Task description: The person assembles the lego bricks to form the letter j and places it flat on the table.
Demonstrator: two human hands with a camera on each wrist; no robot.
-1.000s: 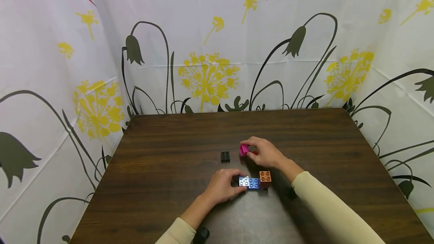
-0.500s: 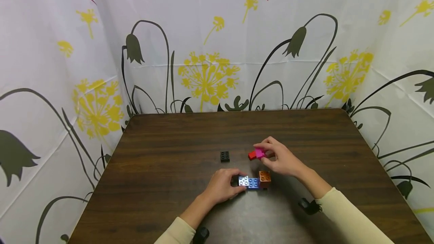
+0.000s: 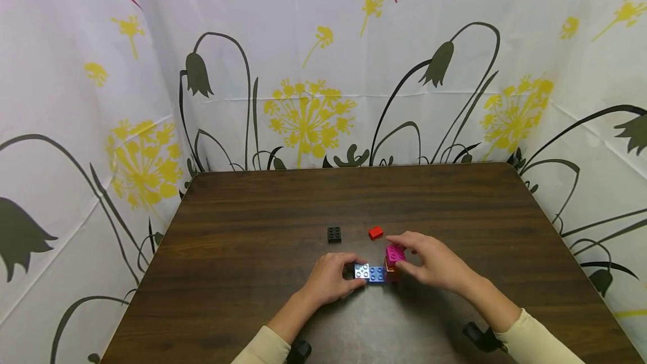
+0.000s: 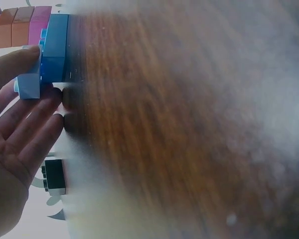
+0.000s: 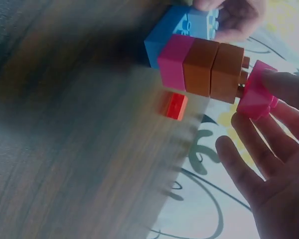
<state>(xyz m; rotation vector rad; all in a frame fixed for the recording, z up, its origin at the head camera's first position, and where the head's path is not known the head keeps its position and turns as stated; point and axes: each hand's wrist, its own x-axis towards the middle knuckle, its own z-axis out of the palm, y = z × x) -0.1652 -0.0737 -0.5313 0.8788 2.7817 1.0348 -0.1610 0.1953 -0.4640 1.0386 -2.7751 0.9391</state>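
Right wrist view: right hand (image 5: 284, 177) pinches a pink brick (image 5: 256, 92) tilted just above an orange brick (image 5: 226, 72), left hand (image 5: 241, 15) a light-blue brick (image 5: 200, 22).

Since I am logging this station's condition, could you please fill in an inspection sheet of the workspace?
Surface: dark brown wood-grain table, glare toward the near side.
Job's things: long blue plastic brick bearing a light-blue square plastic brick and, at its other end, a magenta square plastic brick topped by two orange square plastic bricks; a second magenta plastic brick just above, orange studs showing beneath it.
Clutter: black rectangular plastic brick and small red plastic brick, both loose.
Hands: left hand pinches the light-blue square plastic brick; right hand holds the second magenta plastic brick.
Cables: nothing seen.
Surroundings: white fabric backdrop printed with yellow, red and grey-green plants.
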